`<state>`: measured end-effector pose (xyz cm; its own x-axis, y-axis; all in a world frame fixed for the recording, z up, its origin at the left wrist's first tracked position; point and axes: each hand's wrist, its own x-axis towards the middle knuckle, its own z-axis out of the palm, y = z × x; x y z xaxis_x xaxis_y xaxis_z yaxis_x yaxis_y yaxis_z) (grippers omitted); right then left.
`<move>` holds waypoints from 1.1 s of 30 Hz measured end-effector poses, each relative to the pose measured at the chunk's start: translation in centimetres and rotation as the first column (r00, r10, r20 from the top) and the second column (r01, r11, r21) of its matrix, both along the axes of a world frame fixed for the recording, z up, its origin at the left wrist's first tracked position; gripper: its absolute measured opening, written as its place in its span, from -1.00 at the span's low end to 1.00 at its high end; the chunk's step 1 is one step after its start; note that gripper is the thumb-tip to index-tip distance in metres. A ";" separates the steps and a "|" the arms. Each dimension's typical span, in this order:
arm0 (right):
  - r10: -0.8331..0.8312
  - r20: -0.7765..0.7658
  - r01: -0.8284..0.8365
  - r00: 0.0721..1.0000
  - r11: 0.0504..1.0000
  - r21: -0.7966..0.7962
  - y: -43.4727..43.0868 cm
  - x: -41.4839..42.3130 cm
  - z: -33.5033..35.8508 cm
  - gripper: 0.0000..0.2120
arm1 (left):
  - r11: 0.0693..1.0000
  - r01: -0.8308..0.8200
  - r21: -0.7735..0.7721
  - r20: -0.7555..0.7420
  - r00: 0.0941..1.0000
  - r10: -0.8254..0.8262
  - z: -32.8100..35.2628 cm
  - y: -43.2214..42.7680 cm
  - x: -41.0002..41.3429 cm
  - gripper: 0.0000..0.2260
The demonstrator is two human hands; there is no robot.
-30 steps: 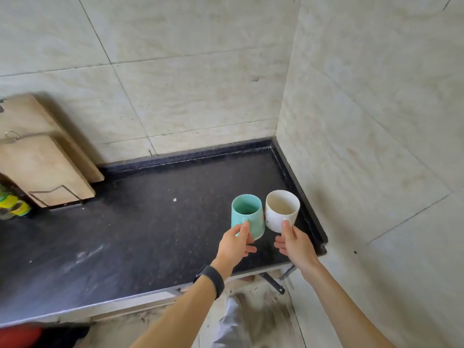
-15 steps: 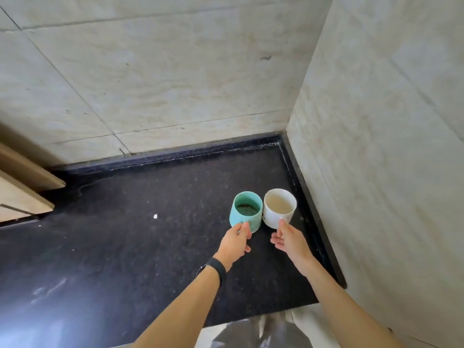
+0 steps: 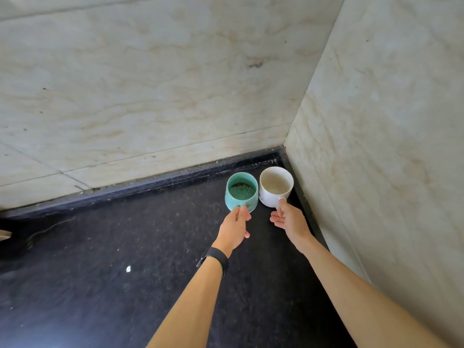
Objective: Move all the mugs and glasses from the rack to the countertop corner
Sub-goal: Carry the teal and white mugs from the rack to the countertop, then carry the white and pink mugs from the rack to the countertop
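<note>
A teal mug [image 3: 241, 192] and a white mug [image 3: 276, 187] stand upright side by side, touching, in the back right corner of the black countertop [image 3: 155, 247]. My left hand [image 3: 234, 227] pinches the teal mug's handle from the near side. My right hand [image 3: 291, 222] holds the white mug's handle with the thumb on top and the fingers below. Whether the mugs' bases rest fully on the counter is hard to tell. The rack is out of view.
Pale tiled walls close the corner at the back [image 3: 150, 96] and on the right [image 3: 389, 146], with a raised black lip [image 3: 150, 180] along their foot. A white speck [image 3: 128, 269] lies on the counter. A wooden board's tip [image 3: 5, 234] shows at the far left.
Both hands carried the mugs away from the counter's front edge into the back right corner and lowered them. The view followed, and the wooden boards slid out on the left.
</note>
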<state>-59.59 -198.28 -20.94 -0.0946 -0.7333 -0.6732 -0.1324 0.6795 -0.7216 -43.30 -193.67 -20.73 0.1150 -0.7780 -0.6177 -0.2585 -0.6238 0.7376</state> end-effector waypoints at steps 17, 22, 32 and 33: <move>0.058 -0.039 -0.056 0.998 0.996 0.070 -6.4 2.0 -0.3 -0.56 | 0.997 0.080 -0.017 0.060 0.995 -0.079 -0.9 -5.2 1.3 -0.62; 0.090 -0.066 -0.085 0.994 0.994 0.074 -5.3 2.0 1.3 -0.50 | 1.000 0.012 -0.021 0.167 0.986 -0.008 -0.2 -5.3 0.3 -0.68; 0.367 -0.347 -0.380 0.863 0.924 0.032 6.0 1.0 7.3 -0.45 | 0.997 0.071 0.002 0.366 0.928 -0.067 4.8 5.2 4.3 -0.60; 0.418 -0.353 -0.439 0.837 0.898 0.021 7.3 1.6 8.2 -0.48 | 0.998 0.063 0.016 0.416 0.907 -0.064 5.5 7.3 5.2 -0.60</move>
<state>-58.02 -190.98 -12.72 0.0237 -0.7907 -0.6117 -0.6445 0.4556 -0.6140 -38.09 -186.39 -15.26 0.3122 -0.7911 -0.5260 -0.5806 -0.5971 0.5535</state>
